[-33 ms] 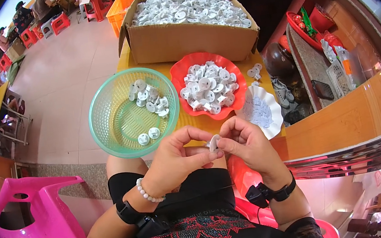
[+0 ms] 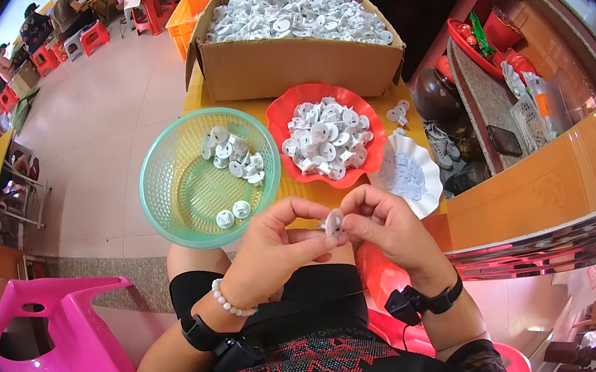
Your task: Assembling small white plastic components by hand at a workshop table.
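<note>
Left hand (image 2: 269, 244): fingers pinched on a small white round part (image 2: 333, 222), held above the lap.
Right hand (image 2: 386, 225): fingertips closed on the same part from the other side.
Part: between both hands, just below the yellow tabletop (image 2: 329, 191) edge.
Green basket (image 2: 164, 196): left, a few white parts inside.
Red bowl (image 2: 281, 113): centre, heaped with white parts.
White dish (image 2: 427, 169): right of the red bowl.
Cardboard box (image 2: 282, 67): behind, full of white parts.
Pink stool (image 2: 71, 351): at the person's left.

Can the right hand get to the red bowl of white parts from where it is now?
Probably yes: the red bowl lies open just ahead of the right hand, but its fingers share a small white part.
</note>
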The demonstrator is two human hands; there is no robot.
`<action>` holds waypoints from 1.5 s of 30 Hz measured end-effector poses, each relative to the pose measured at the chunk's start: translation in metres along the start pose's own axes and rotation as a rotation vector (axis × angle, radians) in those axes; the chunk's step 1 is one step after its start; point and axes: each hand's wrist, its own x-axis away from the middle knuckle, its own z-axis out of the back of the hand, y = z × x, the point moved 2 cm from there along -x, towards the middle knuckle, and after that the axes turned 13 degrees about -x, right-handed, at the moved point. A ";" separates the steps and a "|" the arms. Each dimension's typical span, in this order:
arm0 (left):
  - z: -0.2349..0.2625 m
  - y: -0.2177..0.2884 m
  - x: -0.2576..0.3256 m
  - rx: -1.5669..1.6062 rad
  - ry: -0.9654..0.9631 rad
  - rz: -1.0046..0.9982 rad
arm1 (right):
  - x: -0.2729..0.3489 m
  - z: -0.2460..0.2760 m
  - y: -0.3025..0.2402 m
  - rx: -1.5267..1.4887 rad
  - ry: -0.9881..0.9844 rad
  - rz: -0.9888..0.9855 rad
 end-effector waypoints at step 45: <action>0.159 -0.010 -0.029 -0.945 0.248 0.182 | -0.013 0.193 0.017 1.093 0.712 0.219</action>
